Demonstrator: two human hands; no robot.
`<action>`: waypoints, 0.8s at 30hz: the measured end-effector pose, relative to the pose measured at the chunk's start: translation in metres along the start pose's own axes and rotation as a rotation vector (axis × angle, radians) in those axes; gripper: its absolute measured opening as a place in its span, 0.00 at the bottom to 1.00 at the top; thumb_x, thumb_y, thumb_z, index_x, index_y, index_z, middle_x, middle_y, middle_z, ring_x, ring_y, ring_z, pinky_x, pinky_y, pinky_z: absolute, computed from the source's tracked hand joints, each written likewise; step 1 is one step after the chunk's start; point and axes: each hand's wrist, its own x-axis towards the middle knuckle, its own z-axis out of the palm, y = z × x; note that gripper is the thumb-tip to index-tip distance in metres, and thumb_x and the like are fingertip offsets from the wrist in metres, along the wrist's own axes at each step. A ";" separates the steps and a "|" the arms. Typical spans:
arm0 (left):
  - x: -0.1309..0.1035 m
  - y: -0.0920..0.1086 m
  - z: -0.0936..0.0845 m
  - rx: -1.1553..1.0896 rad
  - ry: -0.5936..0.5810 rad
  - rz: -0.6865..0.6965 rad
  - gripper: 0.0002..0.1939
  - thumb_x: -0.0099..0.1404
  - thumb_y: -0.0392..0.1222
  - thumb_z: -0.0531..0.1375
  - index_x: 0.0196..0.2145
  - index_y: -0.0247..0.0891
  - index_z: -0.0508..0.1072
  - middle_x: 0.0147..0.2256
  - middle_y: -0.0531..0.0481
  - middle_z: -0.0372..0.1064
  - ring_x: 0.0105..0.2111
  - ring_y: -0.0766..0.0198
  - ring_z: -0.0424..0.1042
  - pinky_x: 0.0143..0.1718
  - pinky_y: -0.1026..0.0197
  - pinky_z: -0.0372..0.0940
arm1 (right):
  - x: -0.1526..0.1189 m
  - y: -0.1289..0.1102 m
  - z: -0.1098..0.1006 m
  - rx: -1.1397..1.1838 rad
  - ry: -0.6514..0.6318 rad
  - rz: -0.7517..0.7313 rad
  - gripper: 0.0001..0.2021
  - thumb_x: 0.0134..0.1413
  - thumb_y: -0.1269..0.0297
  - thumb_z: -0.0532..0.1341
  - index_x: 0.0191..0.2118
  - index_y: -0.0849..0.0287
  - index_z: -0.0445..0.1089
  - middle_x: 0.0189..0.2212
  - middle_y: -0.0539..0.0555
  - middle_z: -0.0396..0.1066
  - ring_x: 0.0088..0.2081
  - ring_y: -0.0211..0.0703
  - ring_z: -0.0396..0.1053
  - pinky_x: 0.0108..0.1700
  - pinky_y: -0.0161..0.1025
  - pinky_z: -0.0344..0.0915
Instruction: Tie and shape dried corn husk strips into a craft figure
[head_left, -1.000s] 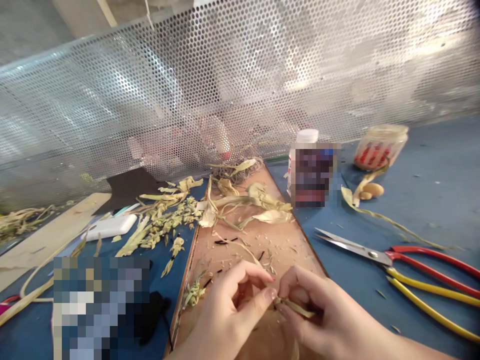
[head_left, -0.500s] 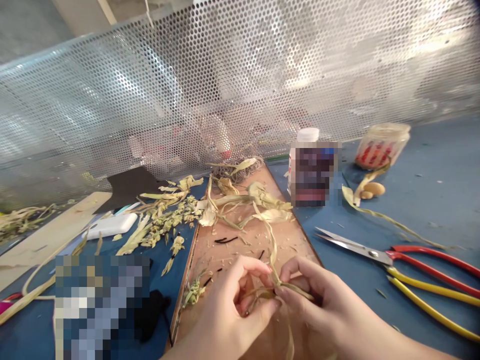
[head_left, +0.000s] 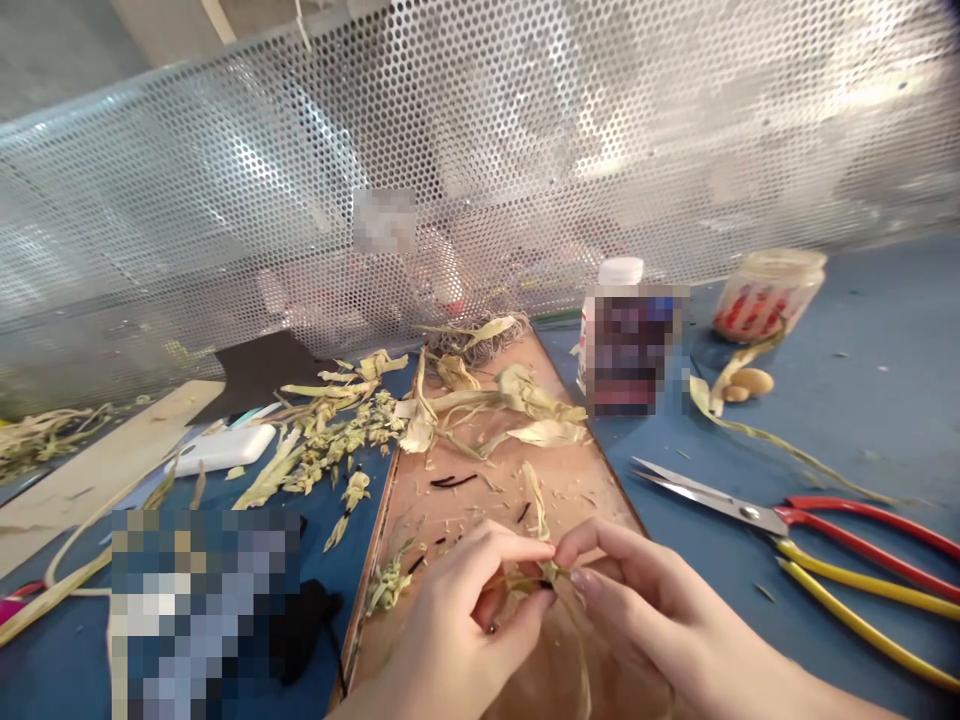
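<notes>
My left hand and my right hand meet over the wooden board, both closed. Thumb and forefinger of each pinch a pale, dried husk strip, folded into a small knot-like crossing between the fingertips. One end of it trails down below the hands, and another piece stands up just beyond the fingers. A small dark bit shows at the left thumb tip. The palms and the other fingers hide the rest of the strip.
Dried husks lie on the board's far end, and small husk figures left of it. To the right are red-and-yellow-handled scissors, a white-capped bottle and a glass jar. Perforated metal stands behind.
The long strip end that rose from my fingers toward the far husks has come down closer to my hands. My fingertips have shifted around the crossing; the right fingers have turned slightly.
</notes>
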 end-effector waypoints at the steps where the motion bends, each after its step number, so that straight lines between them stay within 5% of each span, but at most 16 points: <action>1: 0.000 -0.001 0.000 0.009 -0.001 0.008 0.12 0.59 0.34 0.58 0.41 0.44 0.71 0.31 0.53 0.69 0.19 0.71 0.56 0.21 0.67 0.54 | 0.001 0.001 0.000 0.008 -0.011 0.013 0.19 0.56 0.44 0.52 0.37 0.57 0.60 0.19 0.41 0.49 0.18 0.30 0.41 0.19 0.31 0.39; 20: 0.002 0.002 0.004 0.172 0.077 0.045 0.12 0.56 0.34 0.59 0.39 0.42 0.73 0.29 0.52 0.75 0.16 0.70 0.58 0.18 0.67 0.56 | 0.002 0.018 0.009 0.206 0.047 0.047 0.21 0.51 0.42 0.56 0.39 0.55 0.60 0.13 0.38 0.44 0.13 0.26 0.39 0.14 0.26 0.41; 24: 0.002 0.002 0.005 0.180 0.091 0.047 0.12 0.56 0.34 0.58 0.40 0.42 0.73 0.26 0.54 0.72 0.16 0.71 0.57 0.18 0.67 0.55 | 0.002 0.020 0.008 0.042 0.115 -0.022 0.19 0.55 0.43 0.53 0.37 0.56 0.64 0.15 0.42 0.55 0.15 0.29 0.51 0.16 0.27 0.54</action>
